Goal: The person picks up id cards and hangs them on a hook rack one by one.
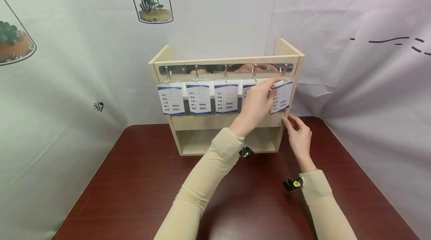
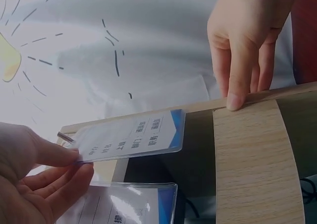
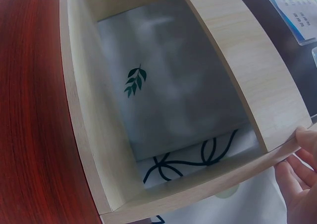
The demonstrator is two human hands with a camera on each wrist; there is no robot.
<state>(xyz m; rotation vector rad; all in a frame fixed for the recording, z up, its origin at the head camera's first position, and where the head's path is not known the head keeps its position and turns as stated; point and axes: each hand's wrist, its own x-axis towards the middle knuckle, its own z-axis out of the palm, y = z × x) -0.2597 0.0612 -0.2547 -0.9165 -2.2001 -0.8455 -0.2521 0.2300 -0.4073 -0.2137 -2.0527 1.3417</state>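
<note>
At the rightmost hook, my left hand (image 1: 256, 101) pinches the top corner of a clear-sleeved name badge (image 1: 282, 97) between thumb and fingers. In the left wrist view this badge (image 2: 133, 137) tilts outward, near the tip of a metal hook (image 2: 65, 137). Several similar badges (image 1: 226, 98) hang in a row to its left, one partly hidden behind my left hand. My right hand (image 1: 299, 135) grips the right side of the light wooden rack (image 1: 202, 120), thumb on the front edge and fingers round the outer side, as the right wrist view also shows.
The rack stands on a dark red table (image 1: 141, 180) against a white cloth backdrop (image 1: 84, 64) with printed plants. A shiny metal strip (image 1: 210, 69) with several hooks spans its top. Below the crossboard (image 3: 257, 70) is an open lower compartment.
</note>
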